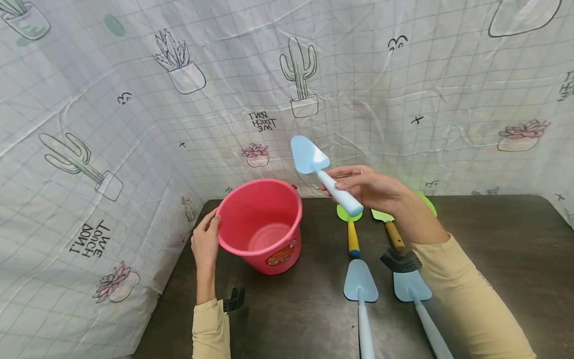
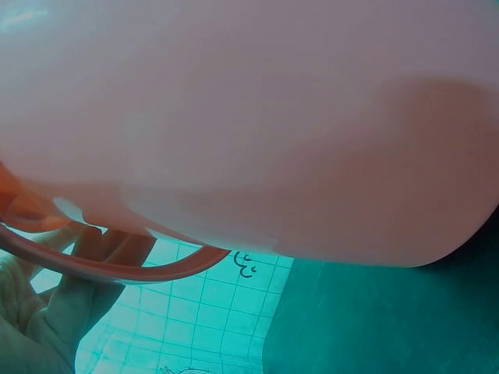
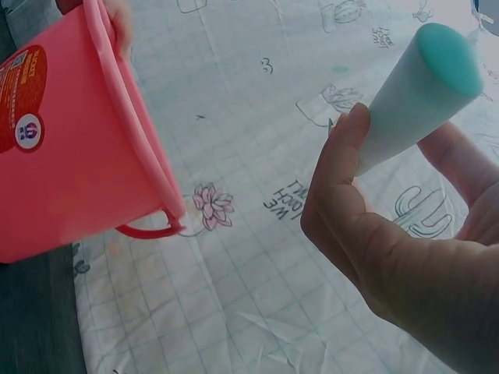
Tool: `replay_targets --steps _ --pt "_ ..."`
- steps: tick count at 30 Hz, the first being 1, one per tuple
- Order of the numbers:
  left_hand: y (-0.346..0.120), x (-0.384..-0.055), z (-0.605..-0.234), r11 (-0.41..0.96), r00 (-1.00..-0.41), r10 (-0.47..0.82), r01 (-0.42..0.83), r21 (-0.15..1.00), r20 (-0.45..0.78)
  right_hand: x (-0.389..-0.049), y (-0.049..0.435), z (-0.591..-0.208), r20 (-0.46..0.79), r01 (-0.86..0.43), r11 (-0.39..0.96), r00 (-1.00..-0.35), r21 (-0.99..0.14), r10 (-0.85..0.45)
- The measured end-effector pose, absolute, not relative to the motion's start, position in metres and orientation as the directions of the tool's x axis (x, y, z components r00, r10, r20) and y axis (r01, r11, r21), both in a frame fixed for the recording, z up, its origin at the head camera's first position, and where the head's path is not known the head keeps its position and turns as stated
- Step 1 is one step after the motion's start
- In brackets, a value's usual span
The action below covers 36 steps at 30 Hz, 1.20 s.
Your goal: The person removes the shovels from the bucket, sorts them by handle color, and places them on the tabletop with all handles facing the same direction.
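Note:
A pale blue hand trowel (image 1: pixel 309 155) is pinched by its handle in my right hand (image 1: pixel 368 187), raised above the tabletop with its blade up and to the left. The right wrist view shows the handle's rounded end (image 3: pixel 448 62) between thumb and fingers. My left hand (image 1: pixel 206 237) grips the rim of a red plastic bucket (image 1: pixel 280 249) on its left side. Seen from above, the bucket tilts slightly and its visible inside holds nothing. In the left wrist view, fingers (image 2: pixel 93 249) show by the bucket's curved red handle (image 2: pixel 168 271).
Two more pale blue trowels (image 1: pixel 360 284) (image 1: pixel 413 288) lie on the dark table (image 1: pixel 309 319). Behind them are a green trowel with a yellow handle (image 1: pixel 353 239) and one with a wooden handle (image 1: pixel 394 235). Another green thing (image 1: pixel 428 203) is partly hidden by my right arm. A cactus-print curtain (image 1: pixel 358 99) hangs behind.

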<state>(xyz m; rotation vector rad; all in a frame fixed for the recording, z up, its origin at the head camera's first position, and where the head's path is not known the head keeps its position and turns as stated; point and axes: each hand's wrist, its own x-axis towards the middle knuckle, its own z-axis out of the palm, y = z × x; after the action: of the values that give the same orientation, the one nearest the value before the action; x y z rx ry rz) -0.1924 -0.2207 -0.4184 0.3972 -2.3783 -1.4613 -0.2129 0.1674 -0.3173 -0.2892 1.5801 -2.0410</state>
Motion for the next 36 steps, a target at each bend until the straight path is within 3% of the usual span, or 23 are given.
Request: replay_targets --steps 28,36 --pt "-0.221 -0.195 -0.418 0.441 -0.904 -0.406 -0.064 0.895 0.136 -0.199 0.224 -0.343 -0.134 0.207 -0.066 -0.813 -0.976 -0.567" --pt "-0.22 -0.194 -0.419 0.434 -0.907 -0.401 -0.065 0.899 0.128 -0.196 0.235 -0.351 -0.109 0.206 -0.092 -0.789 -0.974 -0.605"
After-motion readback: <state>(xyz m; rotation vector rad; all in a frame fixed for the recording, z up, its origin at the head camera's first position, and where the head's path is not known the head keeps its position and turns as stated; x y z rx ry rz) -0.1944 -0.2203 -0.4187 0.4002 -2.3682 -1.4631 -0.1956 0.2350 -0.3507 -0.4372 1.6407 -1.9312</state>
